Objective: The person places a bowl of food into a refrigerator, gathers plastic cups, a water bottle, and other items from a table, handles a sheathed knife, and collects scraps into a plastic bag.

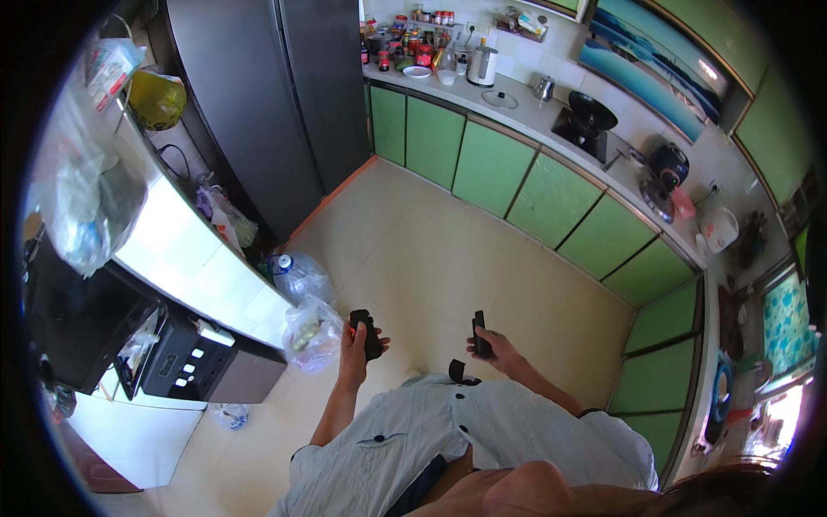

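My left hand (352, 354) is wrapped around a dark, lumpy handheld device (368, 333), with a small red patch showing near my thumb. In my right hand (499, 348) is a slim black handheld device (479, 326), held roughly upright with the thumb across it. Both hands are in front of my waist, apart from each other, above the pale tiled floor (420, 258). A black strap end (457, 369) sticks out at the front of my light shirt (413, 446). What the two devices are, I cannot tell.
Green cabinets (491, 168) and a worktop with an electric kettle (482, 64), wok (591, 111) and rice cooker (669, 165) run along the far side. A dark refrigerator (258, 97) stands far left. Plastic bags (313, 333) sit left of my hand, beside a white-tiled partition (194, 239).
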### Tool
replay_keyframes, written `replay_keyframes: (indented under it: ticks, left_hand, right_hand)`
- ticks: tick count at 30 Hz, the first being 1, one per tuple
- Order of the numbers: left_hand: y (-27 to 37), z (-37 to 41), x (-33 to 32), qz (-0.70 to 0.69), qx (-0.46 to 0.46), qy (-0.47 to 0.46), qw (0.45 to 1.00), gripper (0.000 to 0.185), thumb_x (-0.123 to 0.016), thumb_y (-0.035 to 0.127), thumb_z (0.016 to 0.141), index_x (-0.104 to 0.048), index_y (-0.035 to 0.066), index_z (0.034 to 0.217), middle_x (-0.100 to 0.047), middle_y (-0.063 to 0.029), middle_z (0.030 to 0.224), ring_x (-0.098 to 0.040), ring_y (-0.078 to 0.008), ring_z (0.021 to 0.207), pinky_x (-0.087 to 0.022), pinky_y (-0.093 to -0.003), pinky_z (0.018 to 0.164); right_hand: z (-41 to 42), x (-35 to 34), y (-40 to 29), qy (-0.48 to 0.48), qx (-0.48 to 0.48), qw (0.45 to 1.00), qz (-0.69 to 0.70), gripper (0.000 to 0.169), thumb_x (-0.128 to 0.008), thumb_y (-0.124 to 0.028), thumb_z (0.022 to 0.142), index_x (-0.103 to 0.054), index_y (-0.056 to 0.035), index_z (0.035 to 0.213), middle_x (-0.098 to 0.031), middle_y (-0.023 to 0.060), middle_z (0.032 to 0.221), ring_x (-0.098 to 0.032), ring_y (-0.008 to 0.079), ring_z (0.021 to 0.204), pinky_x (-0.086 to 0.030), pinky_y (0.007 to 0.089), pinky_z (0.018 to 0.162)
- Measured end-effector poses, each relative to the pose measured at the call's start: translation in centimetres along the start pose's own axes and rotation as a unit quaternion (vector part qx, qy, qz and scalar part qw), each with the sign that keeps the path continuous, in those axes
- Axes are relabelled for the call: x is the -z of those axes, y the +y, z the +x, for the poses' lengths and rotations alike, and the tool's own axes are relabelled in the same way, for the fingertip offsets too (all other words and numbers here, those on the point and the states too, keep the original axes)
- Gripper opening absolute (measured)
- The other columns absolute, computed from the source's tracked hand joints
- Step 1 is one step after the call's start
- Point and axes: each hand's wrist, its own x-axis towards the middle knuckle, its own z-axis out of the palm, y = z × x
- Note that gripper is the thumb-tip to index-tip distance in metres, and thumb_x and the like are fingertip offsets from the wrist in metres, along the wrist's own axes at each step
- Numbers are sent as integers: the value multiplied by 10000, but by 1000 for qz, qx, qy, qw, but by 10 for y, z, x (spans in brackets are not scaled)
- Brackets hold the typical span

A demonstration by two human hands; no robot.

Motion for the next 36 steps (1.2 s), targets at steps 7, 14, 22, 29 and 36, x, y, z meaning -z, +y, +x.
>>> replay_keyframes:
  ticks: [7,14,22,29,36]
  left_hand:
    - [18,110,-68,19,-6,-56,998,323,-446,273,935,-405,81,1191,-560,-118,966,-635,-246,753,-546,-354,646]
    - [6,207,-112,-85,13,-31,996,374,-522,264,900,-429,107,1227,-560,-95,963,-592,-213,843,-531,-377,711]
    - [-3,367,-263,-335,62,-215,915,586,-611,388,813,-374,196,1313,-535,-82,1045,-535,-231,960,-444,-419,848]
    - [32,498,-374,-343,112,-331,872,500,-595,320,812,-407,189,1256,-518,-102,1073,-524,-280,1005,-407,-496,921]
    - [96,649,-410,-30,49,-209,976,462,-683,108,753,-457,74,1156,-548,-68,901,-567,-173,760,-489,-316,674]
  right_hand:
    - [66,49,-87,24,-41,999,4,456,-666,-313,800,-477,21,1047,-578,151,915,-609,250,742,-508,331,569]
    - [170,61,-225,-35,-26,999,-22,457,-638,-288,825,-450,17,1108,-576,160,933,-602,253,758,-496,334,567]
    - [229,48,-447,-151,153,976,-31,514,-613,-331,838,-421,0,1180,-567,133,1051,-583,220,909,-474,332,749]
    - [299,1,-585,-231,218,947,-46,583,-635,-370,806,-413,-10,1207,-525,152,1181,-535,246,1048,-428,360,887]
    - [403,-59,-673,-233,282,928,-75,616,-681,-299,782,-378,9,1220,-517,129,1210,-481,206,1123,-345,344,973]
